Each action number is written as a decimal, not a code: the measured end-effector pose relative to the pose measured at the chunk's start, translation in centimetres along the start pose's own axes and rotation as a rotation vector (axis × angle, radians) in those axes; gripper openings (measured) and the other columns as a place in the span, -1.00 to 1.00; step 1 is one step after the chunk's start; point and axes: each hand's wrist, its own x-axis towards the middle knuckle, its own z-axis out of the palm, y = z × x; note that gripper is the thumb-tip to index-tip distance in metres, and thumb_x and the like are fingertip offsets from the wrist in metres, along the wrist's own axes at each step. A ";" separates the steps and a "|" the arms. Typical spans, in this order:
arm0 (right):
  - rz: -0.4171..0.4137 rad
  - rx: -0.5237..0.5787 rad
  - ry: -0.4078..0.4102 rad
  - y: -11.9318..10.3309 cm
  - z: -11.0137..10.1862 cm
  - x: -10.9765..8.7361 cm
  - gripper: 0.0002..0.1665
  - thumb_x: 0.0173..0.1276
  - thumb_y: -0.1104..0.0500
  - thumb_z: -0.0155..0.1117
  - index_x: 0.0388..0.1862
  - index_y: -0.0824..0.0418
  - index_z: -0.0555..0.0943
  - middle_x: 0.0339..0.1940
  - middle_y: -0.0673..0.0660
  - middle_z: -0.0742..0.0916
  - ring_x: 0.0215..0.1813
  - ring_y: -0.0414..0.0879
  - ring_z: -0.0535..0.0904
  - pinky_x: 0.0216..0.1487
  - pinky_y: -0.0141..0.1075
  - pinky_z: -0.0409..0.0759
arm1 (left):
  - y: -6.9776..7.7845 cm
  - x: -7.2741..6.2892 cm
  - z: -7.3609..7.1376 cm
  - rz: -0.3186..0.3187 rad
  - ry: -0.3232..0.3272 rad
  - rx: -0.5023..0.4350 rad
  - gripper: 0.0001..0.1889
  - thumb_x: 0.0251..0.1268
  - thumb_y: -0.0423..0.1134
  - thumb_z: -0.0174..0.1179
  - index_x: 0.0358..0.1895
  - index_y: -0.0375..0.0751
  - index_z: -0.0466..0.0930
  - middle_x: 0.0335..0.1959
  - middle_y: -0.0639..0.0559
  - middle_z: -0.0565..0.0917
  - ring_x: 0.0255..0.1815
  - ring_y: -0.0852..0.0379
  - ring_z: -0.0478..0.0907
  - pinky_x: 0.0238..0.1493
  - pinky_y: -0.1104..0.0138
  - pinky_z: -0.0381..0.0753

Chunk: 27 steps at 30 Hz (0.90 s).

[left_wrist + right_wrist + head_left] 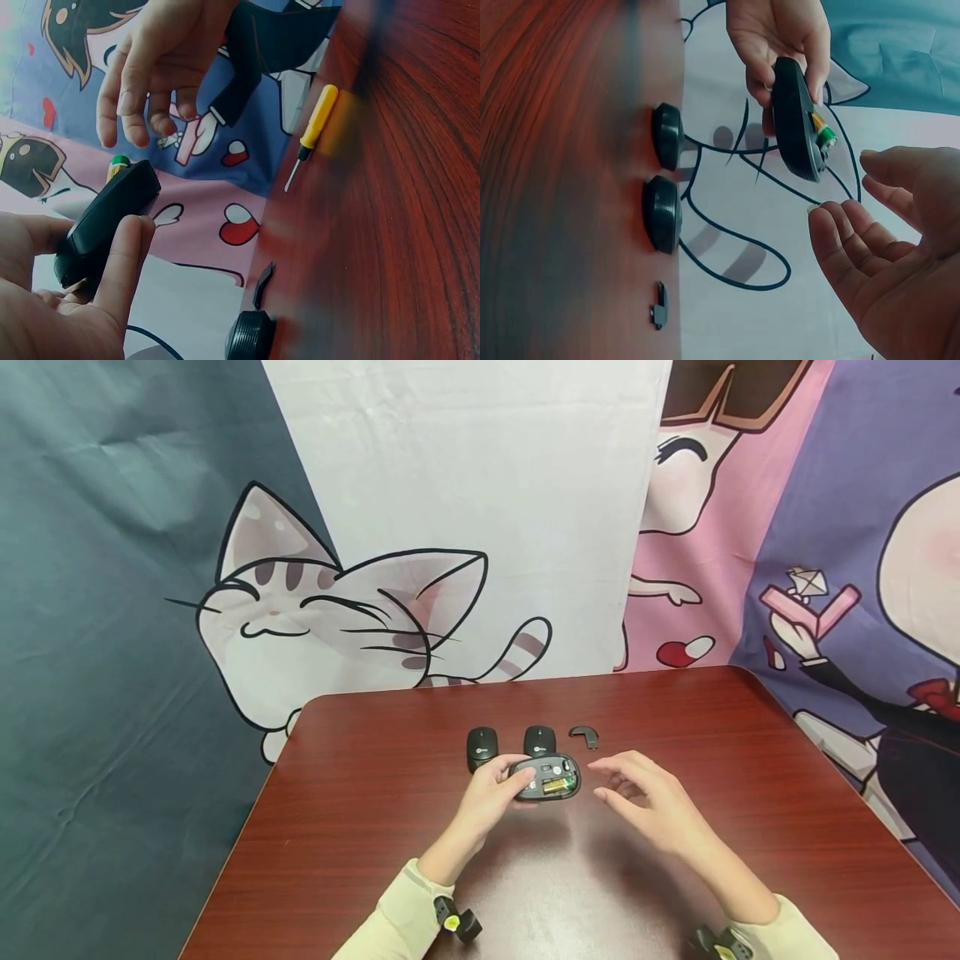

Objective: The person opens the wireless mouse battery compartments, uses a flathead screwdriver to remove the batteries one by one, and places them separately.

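Observation:
My left hand [489, 793] grips a black computer mouse [530, 792], its underside turned up and its battery bay uncovered. In that bay lies a green and gold battery [557, 786], one end of which sticks up from the body in the right wrist view. Just to the right of the mouse, my right hand [651, 797] hovers with its fingers loosely bent, apart from it and holding nothing. A small curved black piece [585, 735] rests on the table behind the hands.
Two more black mice, one at left [482, 747] and one beside it [539, 740], stand on the red-brown table [360, 827]. A yellow-handled screwdriver [319, 118] lies on it too, in the left wrist view. A printed cloth [480, 460] hangs behind the table.

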 end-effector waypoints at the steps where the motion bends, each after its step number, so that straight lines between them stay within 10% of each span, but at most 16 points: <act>1: -0.007 0.004 0.000 0.0 0.1 0.0 -0.48 0.17 0.37 0.52 0.10 0.01 0.67 -0.11 -0.16 0.67 -0.21 -0.30 0.60 -0.20 -0.46 0.72 | 0.0 0.0 0.0 -0.002 -0.001 0.001 -0.58 0.45 -0.24 0.23 0.24 -0.42 0.51 -0.01 -0.26 0.72 -0.19 0.09 0.75 0.01 -0.09 0.74; 27: -0.099 0.051 0.025 -0.1 1.8 -0.1 -0.47 0.07 0.48 0.53 0.00 0.09 0.70 -0.23 -0.04 0.64 -0.30 -0.32 0.54 -0.33 -0.53 0.67 | -0.1 -0.1 0.9 -0.003 -0.010 -0.010 -0.57 0.44 -0.21 0.25 0.22 -0.44 0.51 -0.07 -0.24 0.74 -0.25 0.10 0.75 -0.15 0.16 0.82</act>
